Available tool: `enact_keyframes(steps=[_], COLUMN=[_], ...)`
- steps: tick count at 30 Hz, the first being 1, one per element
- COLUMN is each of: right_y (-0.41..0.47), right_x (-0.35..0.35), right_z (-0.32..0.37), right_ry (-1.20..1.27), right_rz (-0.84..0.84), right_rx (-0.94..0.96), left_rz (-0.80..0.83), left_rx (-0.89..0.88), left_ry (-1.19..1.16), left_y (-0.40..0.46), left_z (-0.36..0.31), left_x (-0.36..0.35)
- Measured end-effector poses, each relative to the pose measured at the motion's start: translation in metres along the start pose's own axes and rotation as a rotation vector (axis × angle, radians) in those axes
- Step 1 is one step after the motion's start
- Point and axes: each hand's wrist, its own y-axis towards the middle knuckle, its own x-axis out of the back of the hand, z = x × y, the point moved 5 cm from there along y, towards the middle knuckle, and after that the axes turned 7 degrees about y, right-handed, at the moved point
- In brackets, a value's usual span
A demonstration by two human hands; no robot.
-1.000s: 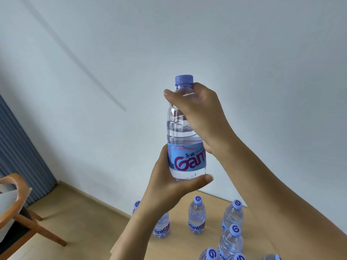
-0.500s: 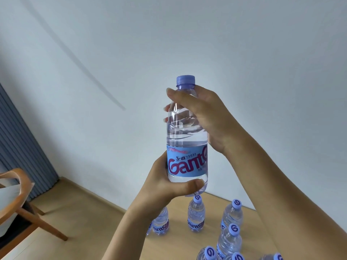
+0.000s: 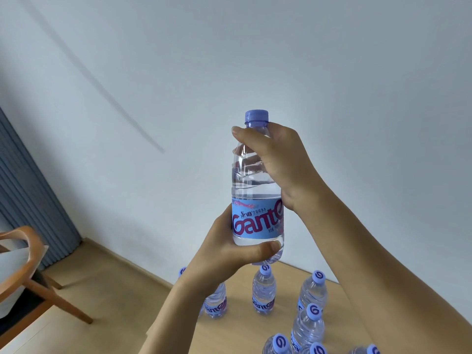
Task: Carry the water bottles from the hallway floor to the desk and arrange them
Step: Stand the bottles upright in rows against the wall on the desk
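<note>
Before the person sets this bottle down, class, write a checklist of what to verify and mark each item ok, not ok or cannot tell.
1. Left hand grips the held bottle low, at the label: ok.
2. Right hand grips its shoulder under the cap: ok.
3. Held bottle upright: ok.
4. Cap on: ok; sealed tight: cannot tell.
5. Standing bottles on the wooden surface upright: ok.
6. Free spot among them: cannot tell, the arms hide part.

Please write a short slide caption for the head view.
Both hands, left hand and right hand, hold a water bottle upright above other bottles.
</note>
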Motion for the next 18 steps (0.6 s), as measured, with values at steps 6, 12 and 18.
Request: enact_keyframes(steps=[6,12,18], right_y=[0.004,0.013,0.022], right_x=[0.009,0.012,0.005], right_z=[-0.004,-0.011,-0.034], right_ry=[0.016,-0.108,-0.023], right_rz=[-0.001,0.240,0.362], right_rx=[0.018,-0.040,-0.186], left_rz=[-0.022,-0.118,-0.155], left_rx=[-0.003,-0.015,0.026], left_ry=[0.126,0.177,0.194], left_y=[0.006,0.013,0.019], left_z=[-0.001,0.009,0.031], left_x=[-0.001,0.003,0.021])
